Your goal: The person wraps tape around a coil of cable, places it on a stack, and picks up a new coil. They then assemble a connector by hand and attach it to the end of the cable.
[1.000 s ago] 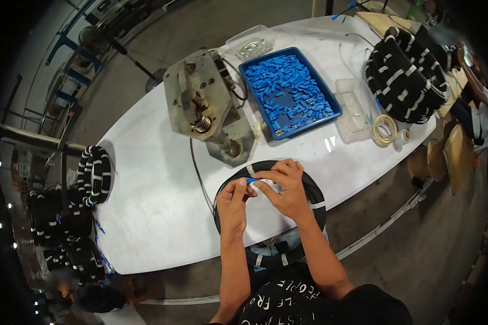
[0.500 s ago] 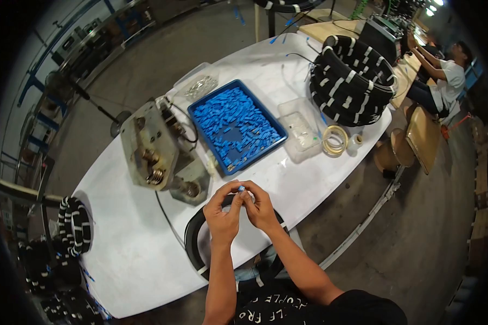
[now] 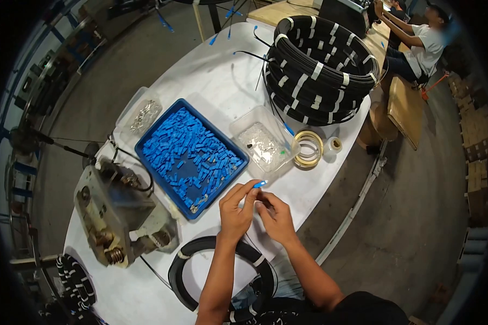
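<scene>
Between the thumb and fingers of my left hand is a small blue connector, its pale end pointing right. My right hand is just beside it, fingers curled in a pinch; whatever they hold is too small to make out. Below both hands lies a black cable coil with white tape bands. Beyond my left hand stands a blue tray full of blue connectors. A clear container with small transparent pieces sits above my hands, next to tape rolls.
A metal machine stands at the left. A tall stack of taped black coils rises at the back right. Another clear box holds small parts. A seated person is at the far right, near a wooden stool.
The view has shifted, so the table items appear lower and further left. My hands were together around the blue connector; now they are slightly apart, and the connector shows in my left fingers.
</scene>
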### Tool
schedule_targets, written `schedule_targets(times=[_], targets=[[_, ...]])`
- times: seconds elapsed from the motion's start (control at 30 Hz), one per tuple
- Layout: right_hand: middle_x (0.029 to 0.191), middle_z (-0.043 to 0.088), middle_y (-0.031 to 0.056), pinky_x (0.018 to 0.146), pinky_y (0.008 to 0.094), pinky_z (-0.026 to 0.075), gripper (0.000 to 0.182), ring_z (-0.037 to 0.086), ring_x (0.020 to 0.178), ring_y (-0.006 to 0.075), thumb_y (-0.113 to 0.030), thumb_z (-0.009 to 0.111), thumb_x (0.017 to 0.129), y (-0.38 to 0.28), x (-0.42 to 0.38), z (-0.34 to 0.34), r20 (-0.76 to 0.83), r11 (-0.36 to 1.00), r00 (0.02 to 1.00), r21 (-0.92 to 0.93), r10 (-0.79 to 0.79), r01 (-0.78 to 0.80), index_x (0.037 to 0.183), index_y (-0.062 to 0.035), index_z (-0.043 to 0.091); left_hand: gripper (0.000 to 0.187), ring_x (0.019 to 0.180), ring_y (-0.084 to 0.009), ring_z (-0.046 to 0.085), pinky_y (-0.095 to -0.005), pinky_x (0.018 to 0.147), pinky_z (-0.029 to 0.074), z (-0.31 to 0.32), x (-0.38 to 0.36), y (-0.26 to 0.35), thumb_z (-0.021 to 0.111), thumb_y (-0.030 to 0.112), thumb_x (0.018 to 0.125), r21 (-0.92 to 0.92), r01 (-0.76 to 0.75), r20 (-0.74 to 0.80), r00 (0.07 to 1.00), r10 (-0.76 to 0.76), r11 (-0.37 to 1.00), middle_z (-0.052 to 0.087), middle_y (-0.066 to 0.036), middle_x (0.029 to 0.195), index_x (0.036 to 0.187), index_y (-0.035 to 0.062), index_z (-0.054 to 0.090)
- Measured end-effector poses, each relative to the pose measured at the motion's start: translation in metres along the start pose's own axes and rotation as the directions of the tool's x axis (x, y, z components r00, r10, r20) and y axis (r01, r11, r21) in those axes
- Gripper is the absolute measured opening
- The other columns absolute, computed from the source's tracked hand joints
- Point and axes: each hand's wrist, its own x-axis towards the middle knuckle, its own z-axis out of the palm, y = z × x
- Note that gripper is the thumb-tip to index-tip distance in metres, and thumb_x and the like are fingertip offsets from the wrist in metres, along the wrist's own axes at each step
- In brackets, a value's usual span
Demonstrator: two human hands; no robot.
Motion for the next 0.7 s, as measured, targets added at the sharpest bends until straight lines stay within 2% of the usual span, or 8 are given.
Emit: schedule_targets(times=[0.07,0.17,0.4,0.43,0.47,0.53,0.6,0.7], targets=[[0.100,0.070,0.0140,0.082,0.0308,0.052,0.018,0.068,0.093,0.0217,-0.001,0.060,0.090,0.005,0.008,-0.018,-0.005,0.994,0.997,-0.075,-0.079,0.078,0.107,0.0026,0.067,0.019,0.075,-0.0093,0.057,-0.0240,0.068,0.047,0.008,0.010,-0.011,0.062,0.006,0.095,0.004,0.035,0.053,0.998,-0.035,0.999,0.065,-0.006,0.085,0.110,-0.0023,0.069],[0.094,0.069,0.0112,0.073,0.0299,0.051,0.015,0.066,0.083,0.0201,-0.003,0.062,0.089,-0.009,0.018,-0.040,0.092,0.973,0.995,-0.225,-0.026,0.046,0.103,-0.0001,0.069,0.017,0.065,-0.0098,0.052,-0.0240,0.060,0.043,0.022,0.021,-0.022,0.063,0.006,0.093,-0.012,0.060,-0.023,0.998,-0.060,0.998,0.059,-0.005,0.074,0.108,-0.0014,0.068],[0.092,0.069,0.0101,0.070,0.0278,0.047,0.015,0.060,0.076,0.0158,-0.002,0.065,0.087,-0.032,0.058,-0.069,0.086,0.943,0.996,-0.332,-0.007,0.035,0.101,0.0004,0.070,0.015,0.064,-0.0025,0.041,-0.0198,0.055,0.032,0.027,0.023,-0.040,0.060,0.008,0.096,-0.047,0.206,-0.029,0.978,-0.207,0.977,0.054,0.003,0.074,0.104,-0.0033,0.065],[0.091,0.067,0.0115,0.070,0.0329,0.050,0.016,0.065,0.079,0.0244,-0.005,0.066,0.087,-0.035,0.067,-0.071,0.098,0.917,0.992,-0.383,-0.077,0.109,0.102,-0.0021,0.069,0.015,0.062,-0.0018,0.039,-0.0199,0.054,0.030,0.027,0.027,-0.039,0.057,0.009,0.097,0.013,0.142,-0.038,0.989,-0.142,0.990,0.052,0.005,0.071,0.103,-0.0029,0.064],[0.091,0.067,0.0115,0.070,0.0329,0.050,0.016,0.065,0.079,0.0244,-0.005,0.066,0.087,-0.038,0.077,-0.075,0.095,0.918,0.993,-0.383,-0.067,0.098,0.102,-0.0021,0.069,0.015,0.062,-0.0018,0.039,-0.0199,0.054,0.030,0.025,0.028,-0.039,0.057,0.009,0.097,0.013,0.152,-0.034,0.988,-0.152,0.988,0.052,0.005,0.071,0.103,-0.0029,0.064],[0.090,0.065,0.0116,0.072,0.0363,0.051,0.018,0.064,0.080,0.0284,-0.003,0.067,0.085,-0.045,0.095,-0.081,0.202,0.797,0.962,-0.542,-0.182,0.264,0.102,-0.0035,0.070,0.012,0.060,-0.0038,0.041,-0.0206,0.052,0.032,0.020,0.029,-0.040,0.058,0.004,0.095,0.001,0.184,-0.014,0.983,-0.184,0.983,0.055,0.000,0.072,0.103,-0.0041,0.065],[0.089,0.064,0.0106,0.072,0.0384,0.051,0.015,0.063,0.080,0.0301,-0.006,0.067,0.084,-0.057,0.111,-0.082,0.203,0.785,0.970,-0.576,-0.136,0.230,0.098,-0.0055,0.070,0.013,0.060,-0.0047,0.042,-0.0215,0.052,0.033,0.021,0.033,-0.040,0.057,0.005,0.096,0.056,0.151,0.002,0.988,-0.151,0.987,0.055,0.000,0.071,0.102,-0.0043,0.064],[0.086,0.064,0.0108,0.071,0.0418,0.052,0.010,0.065,0.083,0.0311,-0.012,0.063,0.082,-0.065,0.136,-0.082,0.379,0.515,0.925,-0.788,-0.027,0.338,0.082,-0.0046,0.070,0.019,0.060,-0.0032,0.041,-0.0209,0.054,0.031,0.023,0.036,-0.038,0.052,0.014,0.100,0.064,0.164,-0.009,0.986,-0.164,0.984,0.051,0.003,0.068,0.099,-0.0015,0.063]])
